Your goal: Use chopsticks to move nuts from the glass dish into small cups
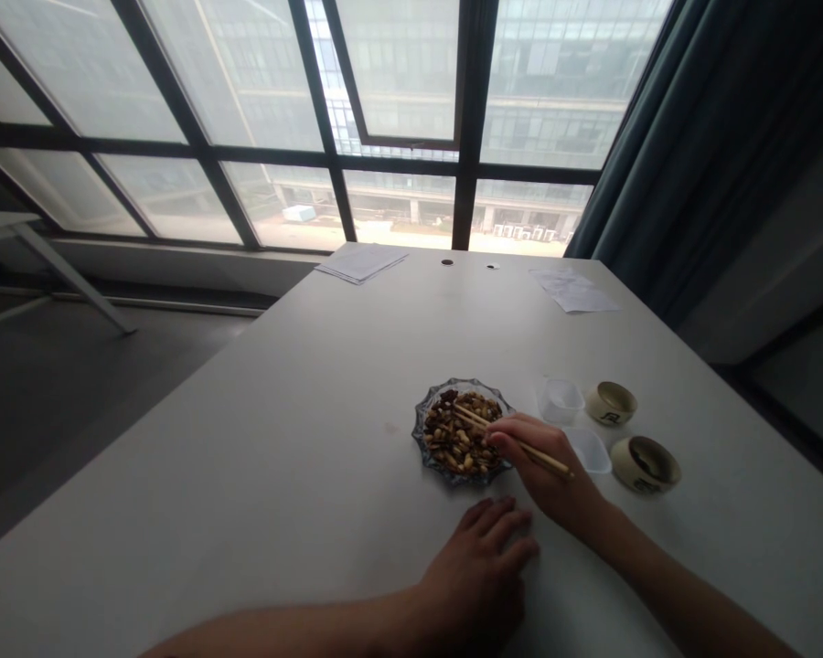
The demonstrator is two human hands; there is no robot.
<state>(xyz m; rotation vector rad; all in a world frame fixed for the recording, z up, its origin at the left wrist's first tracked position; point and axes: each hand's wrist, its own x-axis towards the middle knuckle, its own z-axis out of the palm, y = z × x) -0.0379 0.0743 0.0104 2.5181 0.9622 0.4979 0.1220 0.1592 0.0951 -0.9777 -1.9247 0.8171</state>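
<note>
A ribbed glass dish (422, 445) stands on the white table (247, 457), heaped with mixed nuts (453, 443). My right hand (541, 466) is shut on a pair of wooden chopsticks (541, 457), whose tips reach into the nuts. The hand hides the dish's right side. Just below the dish, my left hand (476, 567) rests palm down on the table with its fingers spread, holding nothing. It is nearest to the dish and does not touch it.
Right of the dish sit two transparent plastic tubs (561, 400) (588, 450) and two small ceramic cups (611, 403) (646, 464). Sheets of paper (362, 263) (574, 291) lie at the far edge, before a large window (398, 91). A dark curtain (631, 155) hangs right.
</note>
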